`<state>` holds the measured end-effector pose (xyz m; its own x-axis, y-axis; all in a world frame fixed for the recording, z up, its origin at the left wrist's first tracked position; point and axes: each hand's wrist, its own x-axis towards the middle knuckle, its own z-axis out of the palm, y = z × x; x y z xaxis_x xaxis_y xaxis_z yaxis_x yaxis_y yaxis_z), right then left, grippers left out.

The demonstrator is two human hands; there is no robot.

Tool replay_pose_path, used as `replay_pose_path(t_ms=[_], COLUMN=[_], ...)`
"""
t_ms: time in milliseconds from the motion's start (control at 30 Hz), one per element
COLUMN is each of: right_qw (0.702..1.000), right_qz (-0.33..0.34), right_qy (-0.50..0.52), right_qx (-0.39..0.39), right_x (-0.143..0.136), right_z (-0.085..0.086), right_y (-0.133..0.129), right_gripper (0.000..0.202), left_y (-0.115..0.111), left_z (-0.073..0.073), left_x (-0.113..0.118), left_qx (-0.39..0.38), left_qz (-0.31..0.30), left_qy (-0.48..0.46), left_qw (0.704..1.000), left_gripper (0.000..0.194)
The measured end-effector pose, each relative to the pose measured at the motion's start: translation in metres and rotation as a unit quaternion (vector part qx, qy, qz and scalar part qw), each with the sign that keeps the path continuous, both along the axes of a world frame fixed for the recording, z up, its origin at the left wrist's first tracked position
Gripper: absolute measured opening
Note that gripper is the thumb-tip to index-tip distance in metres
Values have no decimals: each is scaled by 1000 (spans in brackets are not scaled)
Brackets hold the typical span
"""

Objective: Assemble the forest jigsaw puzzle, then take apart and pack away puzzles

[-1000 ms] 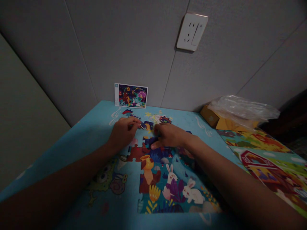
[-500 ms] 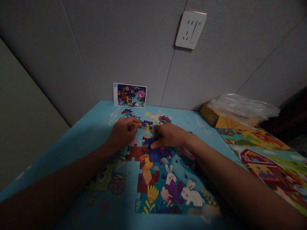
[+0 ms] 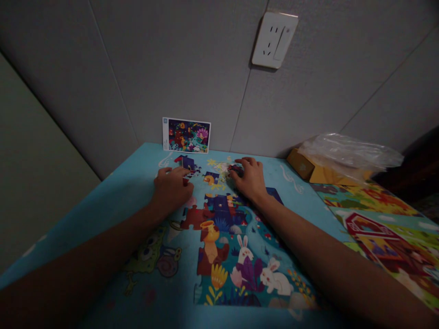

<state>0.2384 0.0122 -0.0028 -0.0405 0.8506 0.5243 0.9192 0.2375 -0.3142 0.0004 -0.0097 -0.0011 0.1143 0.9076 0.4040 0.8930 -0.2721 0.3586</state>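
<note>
Two bare hands are well apart over a blue tablecloth (image 3: 130, 183), beyond one joined jigsaw (image 3: 236, 256), whose middle is the clock's centre, with 12 o'clock toward the wall (image 3: 192, 68). The right forearm (image 3: 318, 246) crosses over its right side and, if lowered, could drag seams loose; one red-brown piece (image 3: 194, 218), jutting out at 10 o'clock, could be snagged by the left wrist (image 3: 149, 217). At 11 o'clock the left hand (image 3: 173, 186) curls beside a small pile (image 3: 187, 163), its grip, if any, hidden. At 12 the right hand (image 3: 250, 177) has thumb and forefinger around a dark pile (image 3: 236, 170); whether they pinch a piece cannot be told. Hasty groping there could scatter pieces. The leaning picture card (image 3: 188, 135), at 11, could slip if the left pile were shoved into it. The count, near to far: one jigsaw, one farm picture (image 3: 384, 246) at 3 o'clock, one lone piece (image 3: 211, 177) between the hands, two piles too overlapped to number, one yellow box (image 3: 300, 164) at 1 o'clock under one plastic bag (image 3: 346, 148), one card, one wall socket (image 3: 275, 40).
</note>
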Motion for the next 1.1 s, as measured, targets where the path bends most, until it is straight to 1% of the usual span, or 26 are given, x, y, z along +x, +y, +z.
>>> replay_pose_path(t_ms=[67,133,167,200,267,333,367,433,533,600,633,700,767,1000,1100], right_qw=[996,983,976,970,963,961,962,963,964,965,965,966,967,968,972], right_qz=[88,176,208,231,253,258,258,256,254,252,251,249,246,245,230], right_qy=[-17,-44,-58,-71,-86,-85,-81,-73,-70,-71,-71,-69,-67,-45,-30], right_qx=[3,-2,-9,-20,-40,-48,-47,-44,-38,-33,-29,-25,-25,-32,-35], right_x=[-3,-7,-9,-11,-13,-14,-14,-13,-13,-13,-13,-13,-14,-16,-16], right_z=[-1,-1,-1,-2,-2,-3,-4,-5,-6,-7,-7,-8,-8,-6,-7], right_y=[-1,-2,-3,-4,-5,-4,-4,-3,-1,0,0,0,0,-2,-2], right_gripper=[36,33,32,31,31,31,30,27,26,26,26,26,25,18,16], left_y=[-1,-4,-6,-7,-7,-5,-4,-3,-6,-9,-10,-11,-11,-10,-11], left_z=[-2,-1,-1,0,2,4,5,6,4,1,0,-3,-5,0,2], left_x=[1,4,5,6,6,5,4,4,6,7,7,7,6,7,7], left_qx=[-31,-46,-48,-45,-25,11,29,49,34,20,17,15,14,6,3], left_qz=[28,65,79,87,83,42,5,-93,-248,-319,-337,-350,-350,-350,-345], left_qy=[41,58,58,53,36,14,3,-27,-55,-24,1,37,44,9,-15], left_qw=[998,995,994,994,996,999,1000,994,967,947,941,936,935,937,939], left_gripper=[46,50,51,51,46,35,30,23,23,24,25,26,27,23,23])
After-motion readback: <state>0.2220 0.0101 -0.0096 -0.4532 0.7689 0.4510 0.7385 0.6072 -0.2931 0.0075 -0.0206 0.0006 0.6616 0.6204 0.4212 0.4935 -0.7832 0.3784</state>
